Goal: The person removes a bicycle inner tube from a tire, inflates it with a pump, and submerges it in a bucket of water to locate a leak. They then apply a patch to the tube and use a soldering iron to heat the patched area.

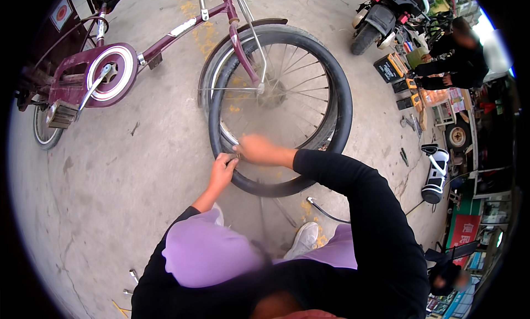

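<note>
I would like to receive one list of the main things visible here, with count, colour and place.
Cycle: one, maroon, upper left
Spoked wheel: one, silvery, upper centre
Rubber tube: one, black, overlapping the wheel
Motorbike: one, mostly black, top right
Boxes: several, black and orange, upper right
Person nearby: one clearly seen, black clothing, upper right
Small wheel: one, black, brownish rim, right
Cylindrical device: one, white and black, right
Hose: one, black, lower centre
Shoes: two, white, lower centre
Left hand, right hand: two, bare, by the tube's lower-left part
</note>
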### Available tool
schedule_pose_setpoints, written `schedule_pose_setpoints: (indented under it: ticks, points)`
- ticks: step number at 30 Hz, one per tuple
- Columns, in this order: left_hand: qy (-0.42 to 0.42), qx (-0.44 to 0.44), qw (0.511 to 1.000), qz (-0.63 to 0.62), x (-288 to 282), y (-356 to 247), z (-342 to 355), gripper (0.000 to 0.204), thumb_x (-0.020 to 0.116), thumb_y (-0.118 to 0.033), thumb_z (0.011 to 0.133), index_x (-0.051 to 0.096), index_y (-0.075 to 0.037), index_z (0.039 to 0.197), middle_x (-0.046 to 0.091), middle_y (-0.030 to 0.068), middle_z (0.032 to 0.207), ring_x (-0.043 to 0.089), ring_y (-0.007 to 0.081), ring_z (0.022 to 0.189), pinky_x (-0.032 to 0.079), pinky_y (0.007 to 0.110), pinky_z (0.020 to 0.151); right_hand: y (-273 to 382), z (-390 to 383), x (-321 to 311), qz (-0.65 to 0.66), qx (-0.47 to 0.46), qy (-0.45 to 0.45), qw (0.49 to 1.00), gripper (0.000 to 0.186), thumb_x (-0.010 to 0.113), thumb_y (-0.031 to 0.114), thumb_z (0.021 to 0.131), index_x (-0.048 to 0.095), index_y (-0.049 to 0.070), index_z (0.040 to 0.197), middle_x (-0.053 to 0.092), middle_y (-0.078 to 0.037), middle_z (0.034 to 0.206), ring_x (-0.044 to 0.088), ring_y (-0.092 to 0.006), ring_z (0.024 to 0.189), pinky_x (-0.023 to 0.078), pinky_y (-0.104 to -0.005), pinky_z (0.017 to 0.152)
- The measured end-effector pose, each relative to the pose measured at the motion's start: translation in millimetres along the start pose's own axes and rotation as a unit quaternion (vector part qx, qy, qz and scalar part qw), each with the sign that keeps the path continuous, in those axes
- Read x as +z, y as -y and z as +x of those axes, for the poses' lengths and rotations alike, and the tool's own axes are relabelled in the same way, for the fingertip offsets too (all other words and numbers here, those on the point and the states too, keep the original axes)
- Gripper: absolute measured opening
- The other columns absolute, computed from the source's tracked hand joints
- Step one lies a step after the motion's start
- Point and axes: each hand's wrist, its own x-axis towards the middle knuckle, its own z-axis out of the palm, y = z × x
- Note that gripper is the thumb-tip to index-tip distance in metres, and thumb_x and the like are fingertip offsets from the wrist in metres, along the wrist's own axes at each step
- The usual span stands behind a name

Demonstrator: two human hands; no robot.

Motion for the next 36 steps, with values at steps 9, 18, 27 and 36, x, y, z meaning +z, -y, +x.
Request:
schedule_pose_setpoints:
  ticks: [9,18,27,36]
  points:
    - [-0.017,-0.013,0.999,-0.023,1.1,2.1,-0.1,0.014,0.062,-0.007,0.084,0.066,0.003,0.092,0.06,0.0119,0.08,0.059,0.0211,0.069,0.048,0.032,0.066,7.6,1.6,-6.6,-0.031,0.011,-0.001,0.999,0.032,0.055,0.029,0.088,0.068,0.0,0.086,0.067,-0.022,0.088,0.064,-0.0367,0.087,0.051,-0.0447,0.076]
    - [0.008,-0.009,1.0,-0.016,-0.9,0.7,0.4,0.017,0.062,-0.01,0.085,0.067,0.004,0.094,0.062,0.0092,0.078,0.056,0.0213,0.083,0.045,0.033,0.078,3.4,2.8,-9.1,0.045,-0.014,0.021,0.999,0.025,0.063,0.024,0.082,0.065,0.0,0.091,0.065,-0.021,0.097,0.061,-0.0383,0.094,0.049,-0.0448,0.079]
    - [-0.014,0.026,1.0,0.004,0.3,2.0,0.7,0.014,0.062,-0.009,0.085,0.067,0.003,0.091,0.062,0.0093,0.078,0.057,0.0216,0.081,0.045,0.032,0.076,-2.5,9.0,8.7,-0.043,0.004,0.046,0.998,0.032,0.055,0.03,0.089,0.06,-0.002,0.093,0.063,-0.023,0.09,0.06,-0.0404,0.086,0.047,-0.0474,0.074]
    - [-0.006,0.008,1.0,0.019,1.8,6.3,1.7,0.016,0.062,-0.011,0.086,0.067,0.002,0.093,0.063,0.01,0.082,0.057,0.021,0.083,0.045,0.031,0.077,-8.5,12.1,9.6,-0.056,0.004,0.009,0.998,0.035,0.056,0.032,0.087,0.061,-0.002,0.094,0.064,-0.022,0.091,0.06,-0.0406,0.089,0.047,-0.0478,0.076]
